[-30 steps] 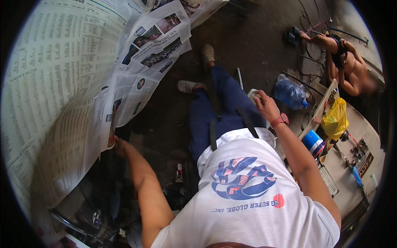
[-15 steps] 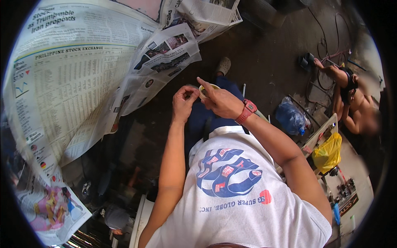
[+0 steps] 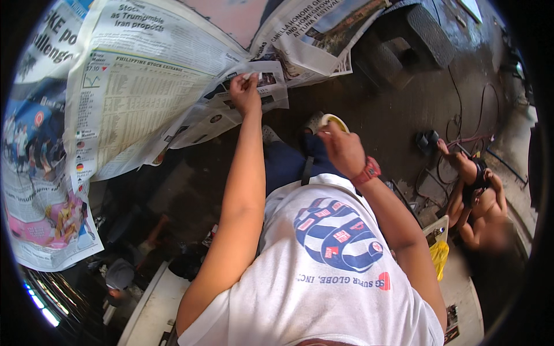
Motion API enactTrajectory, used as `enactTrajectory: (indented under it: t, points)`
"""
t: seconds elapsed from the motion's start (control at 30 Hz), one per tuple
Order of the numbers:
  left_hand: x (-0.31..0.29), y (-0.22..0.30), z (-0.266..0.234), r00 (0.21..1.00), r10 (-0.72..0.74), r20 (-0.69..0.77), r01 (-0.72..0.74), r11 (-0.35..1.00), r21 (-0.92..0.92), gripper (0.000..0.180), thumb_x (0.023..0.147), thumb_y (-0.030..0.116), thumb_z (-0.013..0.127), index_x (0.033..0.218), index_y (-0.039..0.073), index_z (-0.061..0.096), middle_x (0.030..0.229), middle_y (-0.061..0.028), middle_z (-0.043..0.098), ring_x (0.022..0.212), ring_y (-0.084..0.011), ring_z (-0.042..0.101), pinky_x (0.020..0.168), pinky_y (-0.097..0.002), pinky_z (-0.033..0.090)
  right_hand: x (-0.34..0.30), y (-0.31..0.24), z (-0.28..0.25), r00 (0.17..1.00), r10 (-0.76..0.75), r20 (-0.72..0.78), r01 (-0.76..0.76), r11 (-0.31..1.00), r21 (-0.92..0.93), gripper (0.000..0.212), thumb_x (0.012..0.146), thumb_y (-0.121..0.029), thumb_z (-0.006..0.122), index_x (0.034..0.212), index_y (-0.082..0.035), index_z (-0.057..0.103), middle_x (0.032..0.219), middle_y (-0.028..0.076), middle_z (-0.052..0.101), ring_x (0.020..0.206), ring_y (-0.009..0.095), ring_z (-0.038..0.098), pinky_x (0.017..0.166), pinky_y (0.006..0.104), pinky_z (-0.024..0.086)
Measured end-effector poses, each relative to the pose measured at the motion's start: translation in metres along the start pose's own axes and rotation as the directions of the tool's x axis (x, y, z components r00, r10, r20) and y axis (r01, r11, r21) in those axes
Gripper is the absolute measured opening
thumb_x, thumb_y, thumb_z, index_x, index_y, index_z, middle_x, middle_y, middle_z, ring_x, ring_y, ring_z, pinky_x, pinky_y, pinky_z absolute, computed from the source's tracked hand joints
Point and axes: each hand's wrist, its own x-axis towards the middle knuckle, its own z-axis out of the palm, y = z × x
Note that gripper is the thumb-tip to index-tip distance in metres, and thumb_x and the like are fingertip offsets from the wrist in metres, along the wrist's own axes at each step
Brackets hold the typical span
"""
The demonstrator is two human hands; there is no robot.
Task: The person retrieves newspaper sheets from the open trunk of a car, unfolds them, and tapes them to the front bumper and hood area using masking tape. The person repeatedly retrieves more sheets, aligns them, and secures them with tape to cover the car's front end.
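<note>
We are pinching a pale scrap (image 3: 249,75) between the thumb and fingers of our left hand (image 3: 246,95); it may be a strip of tape, though it is too small to be sure. That hand is standing in front of the newspaper sheets (image 3: 150,86), near their creased edge, and we cannot tell whether it is touching them. Our right hand (image 3: 346,151) is curling closed around a tape roll (image 3: 336,117), well apart from the left and nearer our body.

The step in hand, we are judging, is fastening down paper: the left hand is placing while the right is keeping the roll ready. The next move seems to be calling for flat pressure from the left fingertips, without tearing the thin sheets.

Beyond the left hand, a pink panel (image 3: 222,17) is showing between the sheets. Below both hands, a dark floor (image 3: 340,98) is shining as if wet. Far right of the right hand, a person (image 3: 485,199) is sitting near some hoses (image 3: 473,139), and a yellow bag (image 3: 440,259) is lying on a pale bench (image 3: 467,300).
</note>
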Motion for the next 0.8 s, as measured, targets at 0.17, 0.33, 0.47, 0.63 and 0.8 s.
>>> enactTrajectory:
  t: [0.17, 0.33, 0.47, 0.63, 0.8]
  points:
    - [0.015, -0.001, 0.035, 1.0, 0.001, -0.019, -0.001, 1.0, -0.02, 0.038, 0.091, 0.0, 0.091, 0.119, 0.0, 0.064, 0.107, -0.0101, 0.077, 0.095, -0.0154, 0.074, 0.085, -0.0289, 0.06, -0.044, 0.061, -0.049, 0.969, 0.238, -0.066, -0.244, 0.965, -0.1, 0.009, 0.108, -0.015, 0.068, 0.113, -0.007, 0.066, 0.087, 0.024, 0.075, 0.085, 0.049, 0.073, 0.071, 0.0545, 0.057]
    - [0.018, -0.004, 0.062, 0.995, 0.017, -0.102, -0.012, 0.999, 0.049, 0.042, 0.086, 0.002, 0.095, 0.115, 0.002, 0.064, 0.1, -0.0088, 0.079, 0.089, -0.0151, 0.075, 0.082, -0.0296, 0.059, -0.088, 0.102, -0.08, 0.915, 0.384, -0.121, -0.401, 0.893, -0.201, 0.012, 0.111, -0.019, 0.063, 0.114, -0.007, 0.064, 0.08, 0.023, 0.072, 0.078, 0.048, 0.072, 0.065, 0.0546, 0.052]
    - [0.017, -0.004, 0.073, 0.98, 0.004, -0.199, 0.027, 0.988, 0.151, 0.046, 0.082, 0.002, 0.097, 0.113, 0.003, 0.064, 0.098, -0.0092, 0.08, 0.086, -0.0166, 0.075, 0.08, -0.031, 0.059, -0.109, 0.115, -0.086, 0.84, 0.509, -0.19, -0.538, 0.829, -0.155, 0.013, 0.112, -0.02, 0.061, 0.114, -0.007, 0.062, 0.078, 0.023, 0.071, 0.077, 0.047, 0.073, 0.065, 0.0532, 0.052]
    - [0.006, 0.008, 0.073, 0.947, 0.123, -0.297, -0.017, 0.942, 0.334, 0.053, 0.077, 0.015, 0.102, 0.115, 0.007, 0.065, 0.087, -0.0051, 0.078, 0.081, -0.0182, 0.075, 0.075, -0.0345, 0.057, -0.119, 0.122, -0.082, 0.864, 0.477, -0.161, -0.5, 0.848, -0.175, 0.013, 0.112, -0.02, 0.062, 0.114, -0.007, 0.062, 0.081, 0.023, 0.072, 0.078, 0.048, 0.073, 0.066, 0.0537, 0.053]
    - [0.013, 0.007, 0.056, 0.916, 0.313, -0.249, -0.067, 0.734, 0.676, 0.039, 0.078, 0.017, 0.1, 0.097, 0.006, 0.068, 0.078, -0.0042, 0.074, 0.071, -0.0268, 0.071, 0.07, -0.0412, 0.055, -0.113, 0.128, -0.082, 0.893, 0.427, -0.138, -0.447, 0.874, -0.189, 0.013, 0.111, -0.019, 0.063, 0.115, -0.007, 0.062, 0.083, 0.023, 0.073, 0.079, 0.048, 0.073, 0.066, 0.0543, 0.053]
